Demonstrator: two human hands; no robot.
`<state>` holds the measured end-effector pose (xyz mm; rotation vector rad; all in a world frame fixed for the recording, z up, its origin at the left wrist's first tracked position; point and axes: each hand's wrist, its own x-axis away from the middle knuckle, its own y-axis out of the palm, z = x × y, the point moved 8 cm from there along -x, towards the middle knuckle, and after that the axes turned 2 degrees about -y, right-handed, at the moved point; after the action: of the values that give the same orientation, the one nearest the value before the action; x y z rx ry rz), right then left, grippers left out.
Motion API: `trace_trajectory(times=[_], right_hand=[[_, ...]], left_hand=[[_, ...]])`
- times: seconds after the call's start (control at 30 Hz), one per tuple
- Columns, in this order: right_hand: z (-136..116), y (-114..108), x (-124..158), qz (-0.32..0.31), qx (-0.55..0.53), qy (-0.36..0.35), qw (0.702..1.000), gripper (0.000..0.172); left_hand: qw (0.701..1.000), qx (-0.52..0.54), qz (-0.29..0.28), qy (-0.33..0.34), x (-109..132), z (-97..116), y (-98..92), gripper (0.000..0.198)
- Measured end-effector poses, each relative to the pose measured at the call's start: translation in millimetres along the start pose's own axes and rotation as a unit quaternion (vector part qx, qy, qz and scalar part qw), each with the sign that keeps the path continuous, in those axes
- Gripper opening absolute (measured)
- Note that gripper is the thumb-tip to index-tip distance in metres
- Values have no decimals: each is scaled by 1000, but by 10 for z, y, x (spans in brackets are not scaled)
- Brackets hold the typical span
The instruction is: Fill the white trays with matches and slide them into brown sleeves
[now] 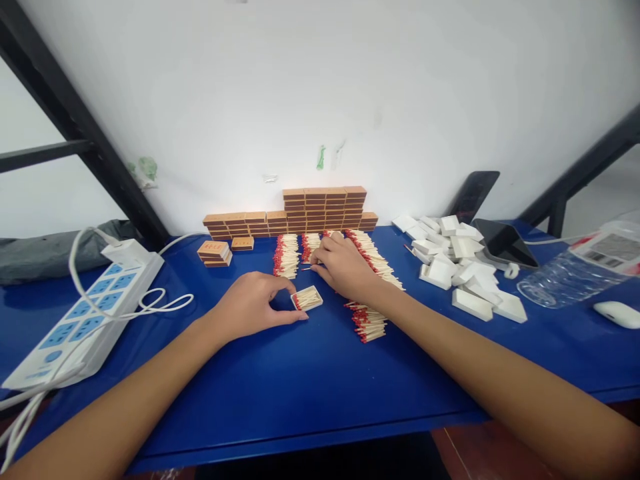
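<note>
In front of the box stack [325, 212], the left hand [257, 303] has the tray [313, 308] pinched between thumb and forefinger, matches inside! Closer to the stack, the right hand [343, 265] curls its fingers over the match piles [287, 257], a match [307, 269] at the tips; whether gripped, one cannot tell. White trays [473, 305] crowd right of the stack.

No words are coming through legibly. Red characters [214, 247] are crossing the tops of the small matchbox stack [215, 255] and the lone matchbox [243, 244], appearing too small to read. A pale label [616, 243] on the clear bottle [560, 279] is showing a barcode [601, 258], too blurred to read.
</note>
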<state>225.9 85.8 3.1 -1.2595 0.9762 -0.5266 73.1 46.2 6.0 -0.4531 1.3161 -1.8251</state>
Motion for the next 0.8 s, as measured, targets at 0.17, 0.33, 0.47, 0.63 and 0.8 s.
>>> trace_trajectory(times=[0.17,0.33,0.47,0.63,0.8], right_hand=[[19,8,4,13,-7,-1,1000,17],[17,16,8,25,-11,-19,999,20],[14,16,38,6,7,-34,999,21],[-46,-148,127,12,9,-68,998,23],[-305,-312,267,42,-34,-131,990,25]], left_hand=[[1000,-5,11,-2,3,-31,-15,45],[1000,1,14,-1,0,-59,-12,46],[1000,0,16,-3,4,-67,-21,47],[1000,-6,10,-5,17,-49,-46,45],[1000,-15,11,0,15,-53,-47,42]])
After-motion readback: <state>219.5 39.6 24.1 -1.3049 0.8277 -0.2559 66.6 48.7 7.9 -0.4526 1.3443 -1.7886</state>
